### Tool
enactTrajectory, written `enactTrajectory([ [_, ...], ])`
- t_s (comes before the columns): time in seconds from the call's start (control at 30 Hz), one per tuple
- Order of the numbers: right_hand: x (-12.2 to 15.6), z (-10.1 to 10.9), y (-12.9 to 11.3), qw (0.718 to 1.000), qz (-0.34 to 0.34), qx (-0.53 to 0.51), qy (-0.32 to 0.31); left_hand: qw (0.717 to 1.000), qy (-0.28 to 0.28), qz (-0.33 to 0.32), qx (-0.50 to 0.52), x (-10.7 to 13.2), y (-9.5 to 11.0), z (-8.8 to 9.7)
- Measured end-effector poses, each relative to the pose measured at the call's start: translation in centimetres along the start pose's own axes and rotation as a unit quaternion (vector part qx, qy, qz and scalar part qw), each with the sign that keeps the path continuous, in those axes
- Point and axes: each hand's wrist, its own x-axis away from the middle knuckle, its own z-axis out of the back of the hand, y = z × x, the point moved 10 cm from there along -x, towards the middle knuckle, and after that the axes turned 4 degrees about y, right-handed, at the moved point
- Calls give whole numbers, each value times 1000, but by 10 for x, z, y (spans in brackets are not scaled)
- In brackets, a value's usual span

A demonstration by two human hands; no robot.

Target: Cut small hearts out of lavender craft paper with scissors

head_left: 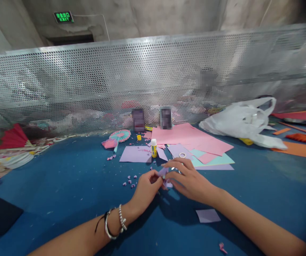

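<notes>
Over the middle of the blue table, my left hand pinches a small folded piece of purple paper between thumb and fingertips. My right hand is on the other side of that piece, its fingers stretched out and apart, with the tips close to the paper; whether they touch it I cannot tell. Several tiny purple curled paper bits are scattered left of my hands. Just beyond them stands an uncapped glue stick. A small purple paper rectangle lies nearer me on the right.
Beyond the hands are a purple sheet, pink sheets, a white ring, a yellow cap and a pleated paper fan. A white plastic bag sits back right. A perforated metal panel borders the table.
</notes>
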Motion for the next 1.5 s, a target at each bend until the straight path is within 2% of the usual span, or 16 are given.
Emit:
enactTrajectory([
  [0.13, 0, 8, 10, 998, -17, -40, 36, 998, 25, 28, 46, -2, -4, 4],
  [0.23, 0, 10, 15, 994, -26, -95, 48, 995, 5, 40, 94, -1, -2, 0],
  [0.37, 1, 2, 14, 990, -22, -136, 33, 991, -19, 40, 124, 1, 2, -5],
  [0.6, 2, -2, 28, 976, -107, -188, 32, 994, 2, 24, 103, -1, 4, 0],
  [0.87, 6, -13, 49, 934, -207, -288, 36, 996, -47, 7, 72, 4, 11, -10],
  [1.0, 5, -12, 48, 934, -201, -290, 46, 994, -67, -2, 81, 6, 13, -13],
  [1.17, 5, -11, 41, 940, -189, -281, 49, 998, -43, 8, 45, 7, 9, -11],
  [1.27, 8, -16, 46, 931, -226, -282, 48, 997, -49, -2, 54, 7, 11, -13],
  [1.37, 13, -23, 56, 911, -273, -305, 56, 996, -62, -10, 57, 7, 12, -15],
  [1.5, 17, -34, 62, 895, -305, -323, 27, 996, -75, -10, 53, 7, 10, -17],
])
